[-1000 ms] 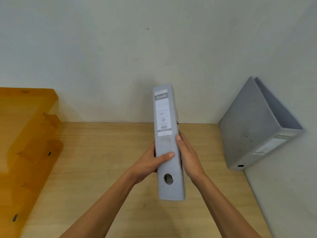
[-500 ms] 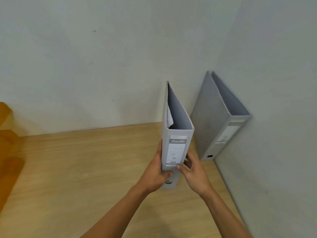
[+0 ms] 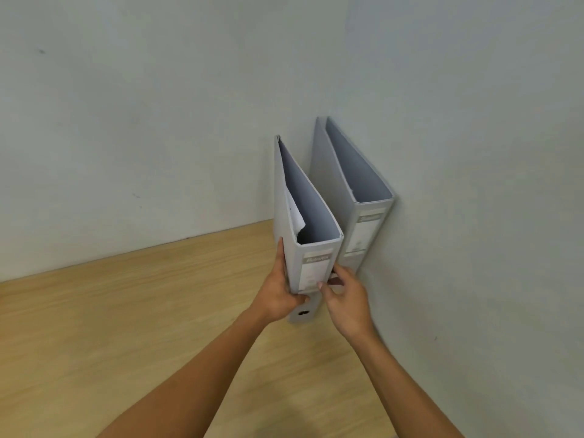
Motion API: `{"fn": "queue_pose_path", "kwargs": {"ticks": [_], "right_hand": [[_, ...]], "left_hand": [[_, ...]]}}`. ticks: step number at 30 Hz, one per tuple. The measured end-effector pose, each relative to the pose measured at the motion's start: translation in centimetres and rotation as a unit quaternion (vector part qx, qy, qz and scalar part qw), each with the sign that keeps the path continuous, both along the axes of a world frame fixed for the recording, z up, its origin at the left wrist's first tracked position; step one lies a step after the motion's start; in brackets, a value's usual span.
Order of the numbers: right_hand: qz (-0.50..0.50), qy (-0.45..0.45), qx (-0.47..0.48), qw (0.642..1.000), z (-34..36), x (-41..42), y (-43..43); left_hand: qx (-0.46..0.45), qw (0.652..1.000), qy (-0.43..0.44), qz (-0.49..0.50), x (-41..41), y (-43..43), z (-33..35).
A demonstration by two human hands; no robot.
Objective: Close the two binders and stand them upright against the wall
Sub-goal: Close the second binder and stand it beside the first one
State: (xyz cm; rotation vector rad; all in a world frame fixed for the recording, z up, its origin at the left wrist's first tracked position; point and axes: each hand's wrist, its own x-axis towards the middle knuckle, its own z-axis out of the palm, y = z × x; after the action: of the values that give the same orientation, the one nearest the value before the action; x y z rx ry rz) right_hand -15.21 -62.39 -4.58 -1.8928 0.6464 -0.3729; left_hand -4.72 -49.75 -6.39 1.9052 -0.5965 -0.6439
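Note:
Two grey lever-arch binders stand upright in the corner of a wooden desk [image 3: 126, 311]. The right binder [image 3: 357, 197] leans against the side wall [image 3: 474, 184], spine towards me. Just left of it is the second binder [image 3: 308, 229], closed, with a white sheet showing at its top. My left hand [image 3: 279, 295] grips its left cover and lower spine. My right hand [image 3: 344, 298] holds its right side, fingers tucked between the two binders. The spine's finger hole shows below my hands.
The back wall [image 3: 142, 137] meets the side wall right behind the binders. Bare wooden desk stretches to the left and towards me.
The binder went from held flat in the air, spine up, to upright, then moved right to sit beside the other binder. My view swung right; the orange tray left the frame.

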Motion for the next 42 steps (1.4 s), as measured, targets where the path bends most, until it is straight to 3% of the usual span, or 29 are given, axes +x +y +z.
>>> {"fn": "queue_pose_path", "kwargs": {"ticks": [6, 16, 37, 42], "right_hand": [[-0.085, 0.003, 0.052, 0.995, 0.4, 1.6, -2.0], [-0.131, 0.010, 0.071, 0.989, 0.4, 3.4, -4.5], [-0.151, -0.002, 0.120, 0.981, -0.8, 4.7, -4.0], [-0.160, 0.040, 0.143, 0.976, -0.3, 4.4, -2.6]], "left_hand": [[0.004, 1.000, 0.015, -0.012, 1.5, -3.1, 0.5], [-0.008, 0.999, 0.035, 0.017, 2.7, -5.9, 0.4], [-0.011, 0.999, 0.044, 0.024, 2.1, -5.9, 1.3], [0.030, 0.998, 0.045, -0.017, 2.0, -3.1, 2.1]]}}
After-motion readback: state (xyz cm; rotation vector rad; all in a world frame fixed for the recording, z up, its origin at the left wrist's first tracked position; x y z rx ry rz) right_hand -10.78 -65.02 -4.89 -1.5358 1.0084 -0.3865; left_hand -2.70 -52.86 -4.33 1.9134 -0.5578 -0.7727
